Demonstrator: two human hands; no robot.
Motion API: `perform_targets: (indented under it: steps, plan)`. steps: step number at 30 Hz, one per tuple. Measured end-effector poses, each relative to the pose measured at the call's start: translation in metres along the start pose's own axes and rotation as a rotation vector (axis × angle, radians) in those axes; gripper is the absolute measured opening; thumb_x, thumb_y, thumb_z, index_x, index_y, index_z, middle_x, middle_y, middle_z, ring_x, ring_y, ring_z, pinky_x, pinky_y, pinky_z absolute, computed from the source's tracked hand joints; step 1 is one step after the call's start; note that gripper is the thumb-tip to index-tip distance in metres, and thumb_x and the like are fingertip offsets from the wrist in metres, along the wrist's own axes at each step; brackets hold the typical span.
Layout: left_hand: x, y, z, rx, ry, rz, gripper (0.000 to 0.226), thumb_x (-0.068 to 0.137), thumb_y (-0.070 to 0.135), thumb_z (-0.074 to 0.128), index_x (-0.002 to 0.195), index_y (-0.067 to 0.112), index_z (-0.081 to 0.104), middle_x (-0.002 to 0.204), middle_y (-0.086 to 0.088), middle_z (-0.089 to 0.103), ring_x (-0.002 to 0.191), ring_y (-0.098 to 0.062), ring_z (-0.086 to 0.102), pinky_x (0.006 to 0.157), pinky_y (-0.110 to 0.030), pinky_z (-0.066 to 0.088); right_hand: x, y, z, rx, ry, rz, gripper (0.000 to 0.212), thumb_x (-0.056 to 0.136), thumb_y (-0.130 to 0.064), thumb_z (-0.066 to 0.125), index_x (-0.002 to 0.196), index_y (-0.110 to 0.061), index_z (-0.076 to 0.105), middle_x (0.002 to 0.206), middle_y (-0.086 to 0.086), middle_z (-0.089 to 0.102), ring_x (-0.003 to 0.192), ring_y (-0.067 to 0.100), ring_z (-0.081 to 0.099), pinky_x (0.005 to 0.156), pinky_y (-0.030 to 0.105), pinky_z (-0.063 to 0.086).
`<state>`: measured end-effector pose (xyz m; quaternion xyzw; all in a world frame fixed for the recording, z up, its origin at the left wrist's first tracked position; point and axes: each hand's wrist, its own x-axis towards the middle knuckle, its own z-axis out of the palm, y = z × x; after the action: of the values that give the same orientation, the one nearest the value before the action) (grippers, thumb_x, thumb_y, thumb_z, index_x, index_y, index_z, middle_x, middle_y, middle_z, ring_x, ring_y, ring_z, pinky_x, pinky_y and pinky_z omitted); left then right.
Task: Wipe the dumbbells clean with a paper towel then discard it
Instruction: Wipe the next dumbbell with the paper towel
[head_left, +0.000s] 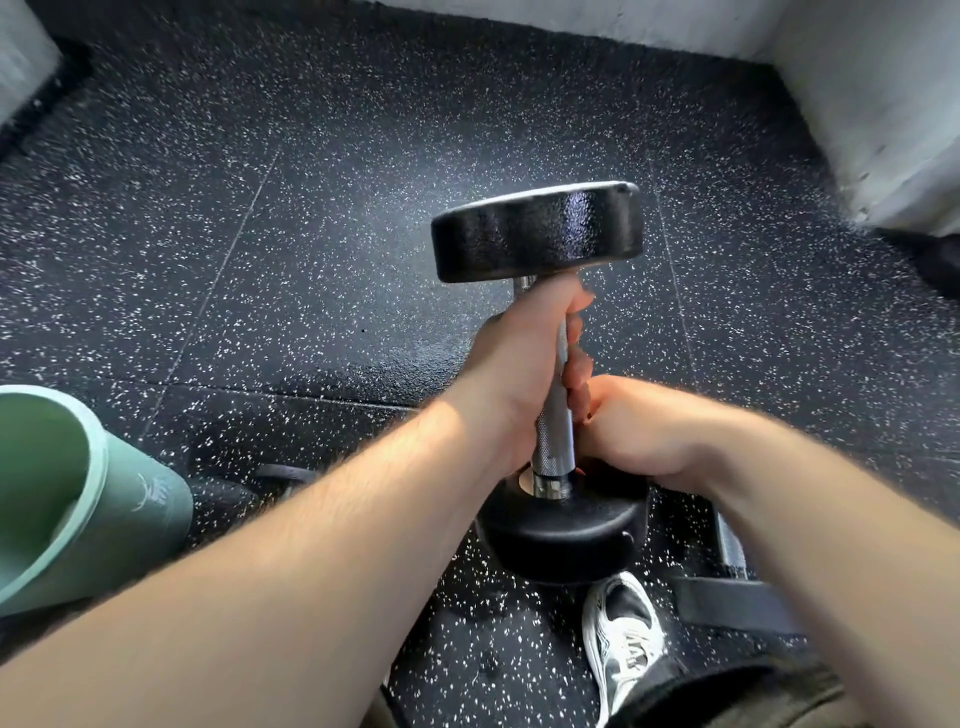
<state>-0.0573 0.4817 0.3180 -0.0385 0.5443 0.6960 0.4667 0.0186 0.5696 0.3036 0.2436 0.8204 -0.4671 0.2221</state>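
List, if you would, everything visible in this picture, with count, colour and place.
dumbbell: one, black heads, chrome handle, upright, centre.
container: one, green, open-topped, lower left.
floor: black with white specks, throughout.
wall: white, top right.
dark gear: partly hidden under the right forearm, unidentifiable.
paper towel: none visible.
shoe: one, white and grey, bottom centre.
left hand: one, grips the handle.
right hand: one, curled at the handle's lower end; contents hidden.
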Motion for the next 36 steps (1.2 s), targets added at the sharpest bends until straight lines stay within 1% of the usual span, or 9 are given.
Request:
perform_targets:
  steps: [3,6,13,16,22,27,31,34,36]
  plan:
    - [0.002,-0.001,-0.001,0.012,0.072,-0.018,0.029,0.084,0.034,0.063,0.065,0.019,0.047,0.044,0.001,0.04,0.044,-0.019,0.036,0.054,-0.027,0.035,-0.002,-0.001,-0.002,-0.093,0.001,0.032,0.022,0.08,0.002,0.058,0.062,-0.009,0.065,0.064,0.003,0.063,0.065,0.017,0.055,0.066,0.032,0.043]
    - [0.004,-0.001,-0.003,0.014,0.148,-0.035,0.027,0.084,0.035,0.063,0.069,0.018,0.049,0.048,0.0,0.043,0.045,-0.019,0.04,0.06,-0.029,0.04,-0.008,-0.01,-0.007,-0.295,0.018,0.037,0.017,0.086,-0.019,0.059,0.074,-0.009,0.067,0.066,0.0,0.066,0.069,0.016,0.058,0.063,0.03,0.042]
    - [0.009,-0.001,-0.007,0.066,0.306,-0.034,0.021,0.091,0.037,0.059,0.086,0.018,0.054,0.062,-0.003,0.052,0.064,-0.021,0.051,0.075,-0.034,0.045,-0.018,-0.021,-0.015,-0.588,-0.074,0.013,0.015,0.089,-0.031,0.06,0.074,-0.035,0.063,0.074,-0.01,0.066,0.072,0.011,0.06,0.062,0.028,0.046]
    - [0.008,-0.002,-0.005,0.07,0.313,-0.048,0.018,0.094,0.034,0.056,0.089,0.017,0.054,0.07,-0.005,0.052,0.069,-0.022,0.051,0.072,-0.033,0.045,-0.011,-0.014,-0.017,-0.576,-0.052,-0.028,0.012,0.085,-0.042,0.07,0.076,-0.034,0.066,0.078,-0.011,0.071,0.075,0.011,0.064,0.065,0.029,0.049]
    - [0.003,-0.005,0.001,0.002,0.302,-0.13,0.009,0.087,0.014,0.047,0.078,0.015,0.046,0.073,-0.006,0.04,0.07,-0.021,0.04,0.073,-0.036,0.037,-0.004,-0.01,-0.011,-0.572,-0.014,0.083,0.047,0.071,-0.063,0.078,0.064,-0.021,0.059,0.059,-0.009,0.056,0.059,0.012,0.052,0.054,0.029,0.034]
    - [0.002,-0.011,0.001,0.035,0.334,-0.169,0.015,0.089,0.008,0.041,0.075,0.012,0.044,0.071,-0.008,0.041,0.064,-0.021,0.039,0.066,-0.032,0.036,-0.003,-0.007,-0.002,-0.618,-0.045,0.093,0.05,0.073,-0.067,0.073,0.071,-0.017,0.064,0.064,-0.006,0.059,0.062,0.016,0.054,0.055,0.03,0.037]
    - [0.003,-0.007,0.003,0.068,0.368,-0.126,0.022,0.091,0.006,0.039,0.071,0.011,0.046,0.067,-0.009,0.043,0.062,-0.02,0.04,0.074,-0.037,0.037,-0.009,-0.012,-0.016,-0.625,-0.042,0.045,0.048,0.086,-0.061,0.061,0.065,-0.018,0.063,0.057,-0.005,0.057,0.06,0.017,0.053,0.056,0.03,0.04]
    - [0.006,-0.006,0.001,0.099,0.376,-0.101,0.025,0.095,0.01,0.039,0.073,0.01,0.049,0.066,-0.009,0.046,0.061,-0.021,0.044,0.074,-0.037,0.041,-0.014,-0.012,-0.024,-0.577,-0.09,0.043,0.031,0.08,-0.055,0.071,0.068,-0.027,0.066,0.058,-0.011,0.06,0.063,0.011,0.057,0.058,0.028,0.042]
    - [0.009,-0.006,0.001,0.125,0.375,-0.114,0.018,0.094,0.014,0.043,0.08,0.009,0.054,0.071,-0.011,0.052,0.065,-0.023,0.049,0.074,-0.035,0.044,-0.012,-0.01,-0.017,-0.563,-0.046,0.066,0.041,0.071,-0.062,0.077,0.068,-0.024,0.064,0.059,-0.01,0.059,0.06,0.01,0.054,0.054,0.028,0.038]
